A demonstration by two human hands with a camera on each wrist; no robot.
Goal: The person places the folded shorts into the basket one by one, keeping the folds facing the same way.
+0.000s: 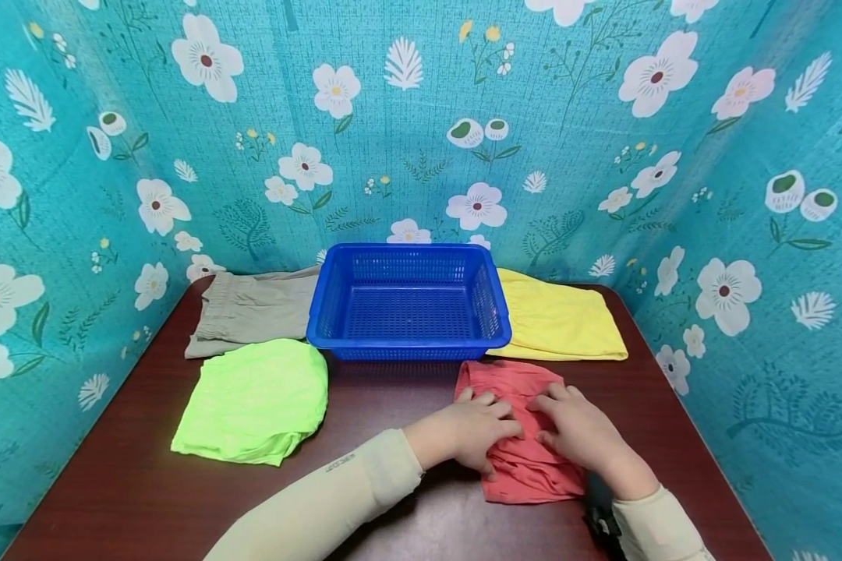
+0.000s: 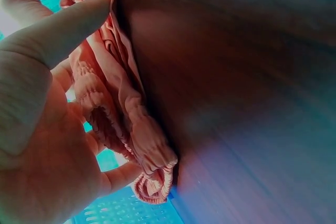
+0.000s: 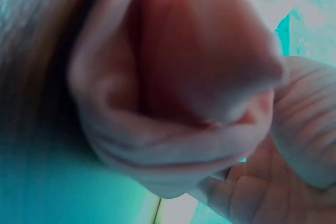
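Found on the dark, smooth table [image 1: 386, 401], just before a basket's right front corner: red garment [image 1: 529, 460] of soft, thin fabric, laid in a rough oblong, wrinkled throughout, with a gathered, ribbed waistband seen curling over in the left wrist view. Touched from one side by left hand [image 1: 473, 428], from the other by right hand [image 1: 582, 428], with fingers of both loosely spread, slightly bent and released on the cloth. Shown blurred in the right wrist view, as a loose fold beside the thumb. Set behind: blue plastic basket [image 1: 407, 344], rectangular, with perforated walls and lattice floor exposed from wall to wall. Noted at left: crumpled bright green garment [image 1: 260, 401], round-edged; behind that, flat grey garment [image 1: 260, 308]. Noted right of basket: flat yellow garment [image 1: 561, 319]. Hung around: flowered turquoise curtain [image 1: 393, 128].
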